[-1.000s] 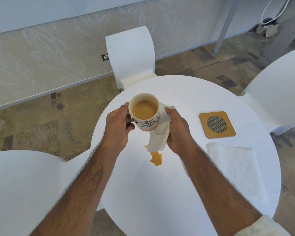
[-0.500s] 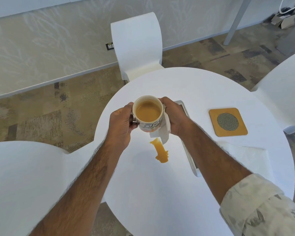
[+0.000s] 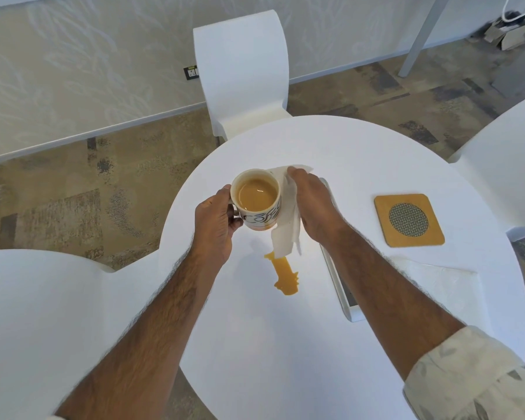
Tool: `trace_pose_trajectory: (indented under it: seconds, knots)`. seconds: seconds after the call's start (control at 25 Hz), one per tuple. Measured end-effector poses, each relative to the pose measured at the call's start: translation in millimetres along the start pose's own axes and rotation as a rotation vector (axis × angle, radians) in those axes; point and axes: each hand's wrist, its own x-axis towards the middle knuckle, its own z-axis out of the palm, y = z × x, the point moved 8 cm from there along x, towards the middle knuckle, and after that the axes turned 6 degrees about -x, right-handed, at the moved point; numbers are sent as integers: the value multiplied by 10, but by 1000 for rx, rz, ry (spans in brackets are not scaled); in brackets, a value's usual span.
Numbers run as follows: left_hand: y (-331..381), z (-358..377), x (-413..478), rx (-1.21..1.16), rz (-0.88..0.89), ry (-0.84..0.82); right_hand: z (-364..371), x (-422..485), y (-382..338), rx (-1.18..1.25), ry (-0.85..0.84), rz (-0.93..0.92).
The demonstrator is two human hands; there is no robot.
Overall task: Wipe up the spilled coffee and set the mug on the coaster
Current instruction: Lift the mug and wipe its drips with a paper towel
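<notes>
Mug [image 3: 257,200] held above the worktop [image 3: 285,344], coffee inside, spill below.
My left hand [image 3: 217,221] grips its handle side; my right hand [image 3: 314,204] presses a paper towel [image 3: 287,231] against its wall, towel tip touching the coffee spill [image 3: 285,275]. Coaster [image 3: 409,219] sits well right of the mug, bare; second paper towel [image 3: 437,283] lies just nearside of the coaster.

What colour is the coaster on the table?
Tan coaster with a grey mesh circle in its middle, seen in the head view.
</notes>
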Motion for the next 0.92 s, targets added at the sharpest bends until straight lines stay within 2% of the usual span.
trace_pose_trajectory:
  seconds: [0.4, 0.92]
  knots:
    - [-633, -202, 649, 65, -69, 52, -12, 429, 418, -84, -6, -2]
    - [-975, -259, 1062, 70, -92, 74, -200, 727, 833, 170, -8, 215]
